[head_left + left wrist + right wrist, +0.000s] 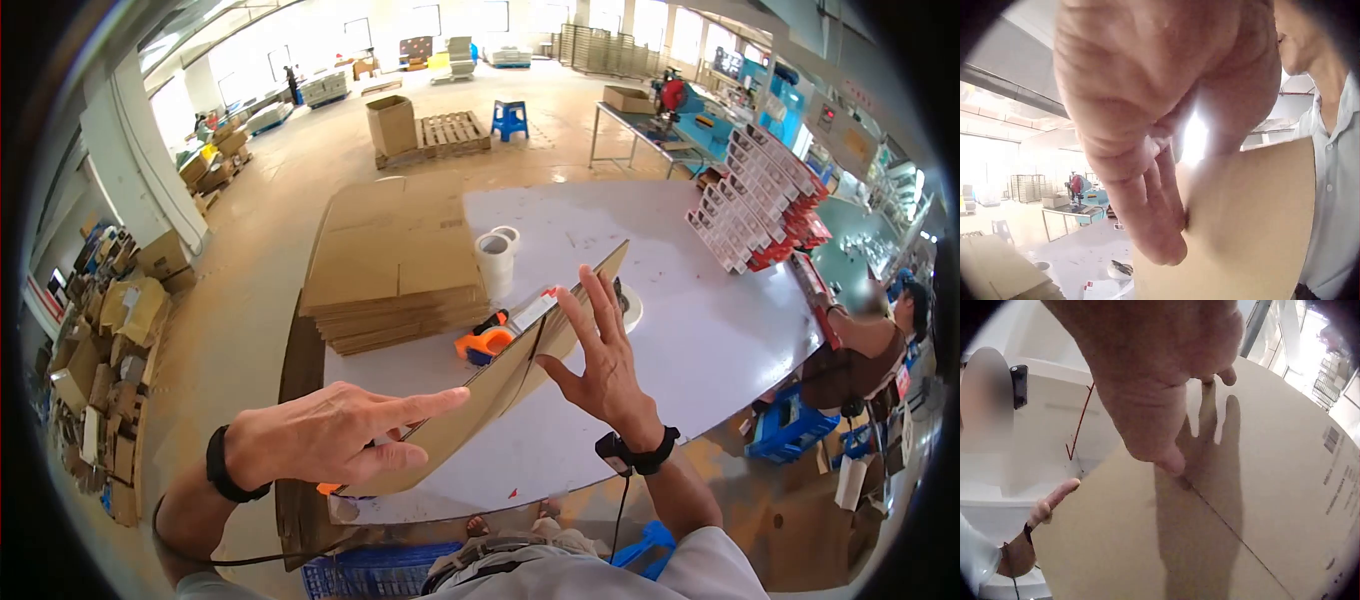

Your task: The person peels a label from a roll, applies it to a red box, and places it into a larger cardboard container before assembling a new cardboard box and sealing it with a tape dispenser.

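Observation:
A flattened cardboard box (440, 450) stands tilted on edge over the table, running from near my left wrist up to my right fingers. My left hand (330, 435) grips its near end, the index finger stretched out along the top edge. In the left wrist view the other fingers (1157, 231) lie against the board (1254, 219). My right hand (605, 375) is spread, fingers straight, at the board's upper part. Its thumb (1169, 459) touches the face beside a dark slit in the right wrist view, where print shows near the far edge.
A stack of flat cardboard (390, 240) lies at the table's left. Beside it stand white tape rolls (495, 262) and an orange tape dispenser (475, 345). Piled white-and-red boxes (755, 200) occupy the far right corner. A person (865, 335) sits beyond the right edge.

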Available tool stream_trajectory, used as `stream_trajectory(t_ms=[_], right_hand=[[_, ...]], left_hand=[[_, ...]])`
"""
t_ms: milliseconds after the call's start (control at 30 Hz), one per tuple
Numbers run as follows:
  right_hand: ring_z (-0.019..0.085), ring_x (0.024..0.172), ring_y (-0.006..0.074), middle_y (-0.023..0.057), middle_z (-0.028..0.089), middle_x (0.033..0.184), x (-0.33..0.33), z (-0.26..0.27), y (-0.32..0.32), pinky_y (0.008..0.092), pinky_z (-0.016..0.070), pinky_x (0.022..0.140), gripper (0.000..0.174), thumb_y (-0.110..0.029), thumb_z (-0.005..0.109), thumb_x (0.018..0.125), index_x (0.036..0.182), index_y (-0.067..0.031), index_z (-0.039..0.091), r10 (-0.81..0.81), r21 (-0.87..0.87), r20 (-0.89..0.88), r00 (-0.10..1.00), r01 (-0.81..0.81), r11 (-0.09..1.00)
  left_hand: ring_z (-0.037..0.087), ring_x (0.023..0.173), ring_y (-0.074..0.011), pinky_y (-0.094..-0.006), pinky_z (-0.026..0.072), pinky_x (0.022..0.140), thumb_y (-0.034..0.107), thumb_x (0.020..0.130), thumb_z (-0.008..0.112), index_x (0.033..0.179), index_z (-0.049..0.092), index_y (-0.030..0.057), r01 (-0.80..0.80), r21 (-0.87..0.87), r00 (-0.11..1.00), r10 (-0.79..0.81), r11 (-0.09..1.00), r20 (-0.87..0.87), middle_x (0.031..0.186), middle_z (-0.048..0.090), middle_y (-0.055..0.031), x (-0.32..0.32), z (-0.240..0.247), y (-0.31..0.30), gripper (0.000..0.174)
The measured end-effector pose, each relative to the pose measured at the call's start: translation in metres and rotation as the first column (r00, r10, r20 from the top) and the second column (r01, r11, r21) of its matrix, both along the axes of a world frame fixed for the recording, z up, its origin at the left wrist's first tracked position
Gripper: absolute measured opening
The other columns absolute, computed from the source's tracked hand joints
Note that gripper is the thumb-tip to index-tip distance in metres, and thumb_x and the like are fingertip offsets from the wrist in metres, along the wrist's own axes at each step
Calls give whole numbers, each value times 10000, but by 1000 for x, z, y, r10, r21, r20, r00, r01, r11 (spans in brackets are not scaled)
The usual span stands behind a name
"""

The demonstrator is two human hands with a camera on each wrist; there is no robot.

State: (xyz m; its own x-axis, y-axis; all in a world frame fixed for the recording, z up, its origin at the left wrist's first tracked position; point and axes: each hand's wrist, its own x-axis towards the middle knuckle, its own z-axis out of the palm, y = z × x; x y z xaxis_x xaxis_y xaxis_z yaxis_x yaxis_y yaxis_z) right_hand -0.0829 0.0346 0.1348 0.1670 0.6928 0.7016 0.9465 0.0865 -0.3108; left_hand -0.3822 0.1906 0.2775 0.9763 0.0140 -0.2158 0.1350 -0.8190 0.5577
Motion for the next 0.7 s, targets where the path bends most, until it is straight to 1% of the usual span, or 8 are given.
stream_trajectory(t_ms=[100,300,333,400,500,600,633,700], right_hand=[[192,1590,496,200,207,1743,2,-2,-4,551,328,1250,968,-104,886,775,1622,-173,422,18,10,0,1000,-18,1000],[400,1454,485,148,438,1594,8,1,-18,558,395,1184,684,6,799,766,1400,-154,598,-120,62,146,982,112,992],[466,1361,458,114,571,1382,4,9,-16,595,403,1143,469,42,746,758,1176,-140,637,-122,135,75,990,112,985],[484,1355,422,74,640,1196,6,20,-17,625,380,1136,375,53,727,727,1044,-127,634,-207,137,211,955,181,974],[540,1248,333,16,645,979,4,31,-14,600,359,1137,280,40,721,665,872,-119,621,-205,42,285,936,201,979],[548,1204,327,33,648,958,7,46,-17,586,372,1122,227,42,712,667,801,-103,599,-158,-62,251,955,178,982],[550,1253,350,48,660,947,4,49,-17,617,360,1157,200,69,688,680,761,-82,584,-147,-112,192,970,171,979],[535,1311,378,57,655,937,5,51,-19,646,336,1187,196,89,666,695,762,-76,585,-83,-124,176,981,105,987]], left_hand=[[744,832,-325,-407,595,821,207,1031,637,1643,382,119,60,-11,984,-58,998,167,1177,727,-224,-3,-19,22,669],[731,938,-273,-369,597,863,139,1042,583,1597,473,106,163,-225,949,-90,961,303,1146,734,-198,0,-33,54,567],[731,958,-276,-372,600,871,117,1026,598,1583,493,110,195,-212,934,-115,958,337,1149,735,-192,3,-38,58,568],[731,999,-283,-379,606,885,72,993,630,1556,532,116,257,-185,900,-165,949,403,1156,735,-178,10,-49,61,573],[731,1022,-301,-391,611,894,19,904,707,1455,629,141,271,48,798,-252,961,547,1248,712,-139,26,-54,49,570],[693,1172,-334,-448,576,1000,29,877,709,1407,646,153,249,319,783,-384,914,490,1442,620,-120,27,-61,45,548],[636,1270,-331,-464,548,1054,29,836,728,1198,699,131,234,293,760,-362,927,540,1478,583,-113,28,-60,39,377],[587,1331,-327,-478,527,1086,39,819,743,1050,671,107,269,356,659,-441,895,609,1482,578,-100,32,-56,37,251]])
